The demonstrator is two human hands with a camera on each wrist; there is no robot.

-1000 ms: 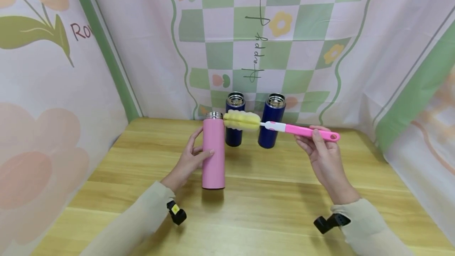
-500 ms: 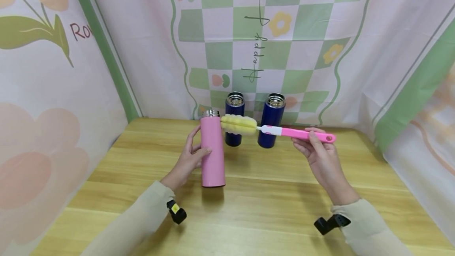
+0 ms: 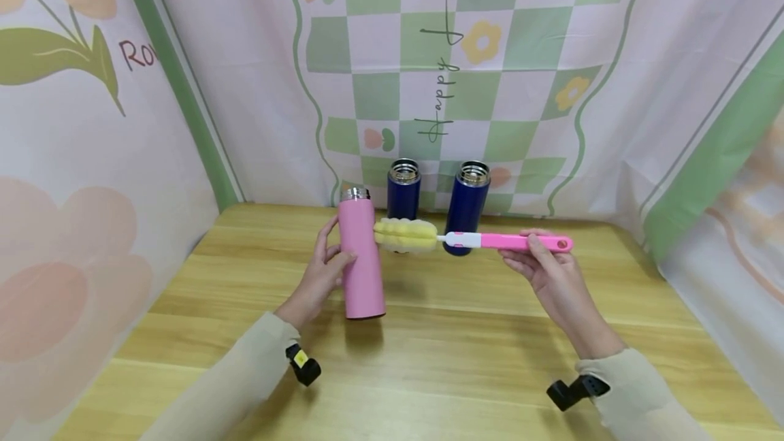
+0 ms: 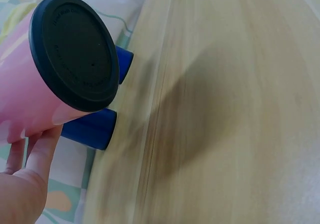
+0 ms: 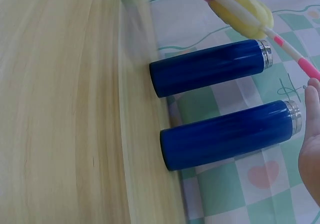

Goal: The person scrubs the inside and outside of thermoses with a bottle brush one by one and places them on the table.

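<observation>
My left hand [image 3: 318,278] grips a pink thermos bottle [image 3: 361,260] by its side, holding it above the table with its top leaning left. The bottle has no lid, and its dark base [image 4: 75,51] faces the left wrist camera. My right hand [image 3: 548,267] holds a bottle brush by its pink handle [image 3: 520,241] between thumb and fingers. The brush lies nearly level, and its yellow sponge head [image 3: 407,234] points at the bottle's side. In the head view the sponge tip meets the bottle's outline; whether they touch I cannot tell.
Two lidless dark blue bottles stand upright at the back of the wooden table [image 3: 429,373]: a left one [image 3: 403,199] partly behind the sponge, and a right one [image 3: 468,203] behind the brush. A patterned curtain [image 3: 257,87] hangs behind the table.
The brush has come down along the pink bottle's side, from near its mouth to about its upper middle. The bottle has shifted slightly left and its top leans further left.
</observation>
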